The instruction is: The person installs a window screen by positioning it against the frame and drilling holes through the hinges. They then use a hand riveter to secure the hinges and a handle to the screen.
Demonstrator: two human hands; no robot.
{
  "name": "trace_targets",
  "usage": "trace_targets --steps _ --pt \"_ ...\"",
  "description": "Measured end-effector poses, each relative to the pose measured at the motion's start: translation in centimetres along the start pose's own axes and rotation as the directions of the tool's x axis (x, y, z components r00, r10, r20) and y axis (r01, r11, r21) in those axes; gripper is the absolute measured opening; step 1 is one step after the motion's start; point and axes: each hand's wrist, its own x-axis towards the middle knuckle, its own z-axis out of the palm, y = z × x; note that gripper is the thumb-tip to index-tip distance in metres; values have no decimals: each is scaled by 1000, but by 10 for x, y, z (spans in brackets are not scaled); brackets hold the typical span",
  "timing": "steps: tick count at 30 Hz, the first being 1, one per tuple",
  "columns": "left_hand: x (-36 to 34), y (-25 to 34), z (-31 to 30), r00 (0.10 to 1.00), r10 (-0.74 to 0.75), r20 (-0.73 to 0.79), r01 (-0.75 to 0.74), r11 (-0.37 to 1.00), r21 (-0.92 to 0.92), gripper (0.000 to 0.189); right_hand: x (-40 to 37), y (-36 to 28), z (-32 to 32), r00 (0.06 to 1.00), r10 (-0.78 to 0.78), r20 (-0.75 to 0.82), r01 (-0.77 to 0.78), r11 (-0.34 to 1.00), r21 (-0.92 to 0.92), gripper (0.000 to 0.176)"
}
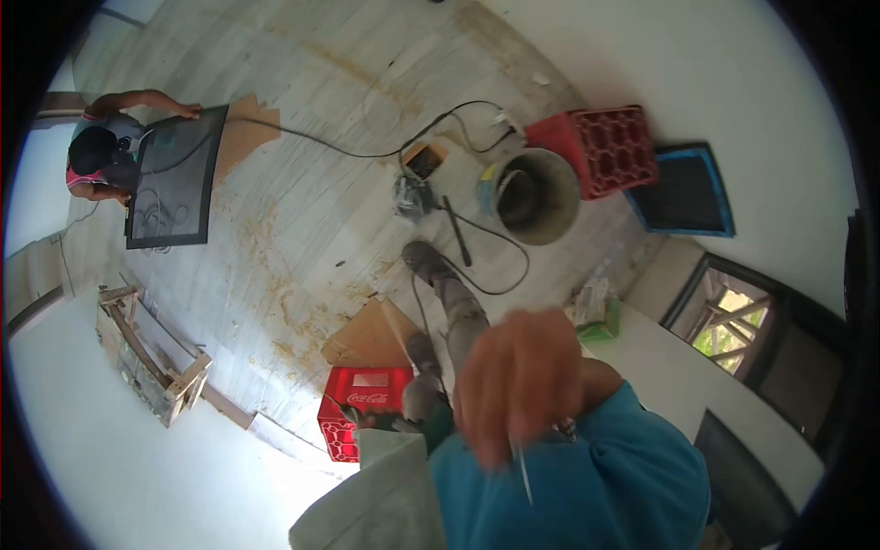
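Close to the camera, my right hand (522,380) is blurred, with its fingers curled down. A thin pale rod-like piece (524,477) sticks out below the fingertips in front of my blue shirt. Lower and further left, my left hand (368,420) is only partly visible, closed around a dark green tool (403,424) whose kind I cannot make out. That hand is over the edge of a red Coca-Cola crate (371,380). A pale grey surface (376,495) hides what lies below it.
A bucket (559,197), a second red crate (616,151) and a black cord (344,151) are on the stained floor. Another person (101,156) holds a dark framed panel (174,179) at the left. A wooden stand (151,353) is by the wall.
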Motion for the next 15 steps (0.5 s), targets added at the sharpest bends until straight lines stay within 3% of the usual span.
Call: trace_targets --steps 1,4,6,7,9,12,13,14,15 --pt "-6 1 -3 1000 13 18 -13 1000 18 32 -2 -16 49 988 -57 143 43 994 101 18" --pt "-28 2 -15 995 62 83 -68 996 65 31 -48 -12 142 916 -277 289 257 961 105 12" --pt "-45 -1 -19 993 82 85 -89 992 86 31 -79 -16 185 889 -291 353 292 955 50 11" --pt "-59 -1 -18 995 93 43 -97 991 88 29 -95 -28 204 900 -207 384 220 975 10 12" --pt "-79 -6 -33 987 113 118 -129 981 146 28 -118 -27 236 887 -201 415 225 974 -10 12" --pt "-94 -3 -52 980 155 123 -175 969 172 28 -142 -8 267 857 -330 394 352 936 18 10" --pt "-97 -2 -56 983 149 102 -164 973 160 27 -149 -12 271 877 -311 367 341 940 -18 12" --pt "-99 -1 -65 988 131 81 -143 977 160 26 -161 -10 273 919 -284 272 333 930 -154 14" --pt "-81 -8 -88 979 135 151 -154 981 122 28 -174 -8 273 952 -253 174 295 912 -284 16"
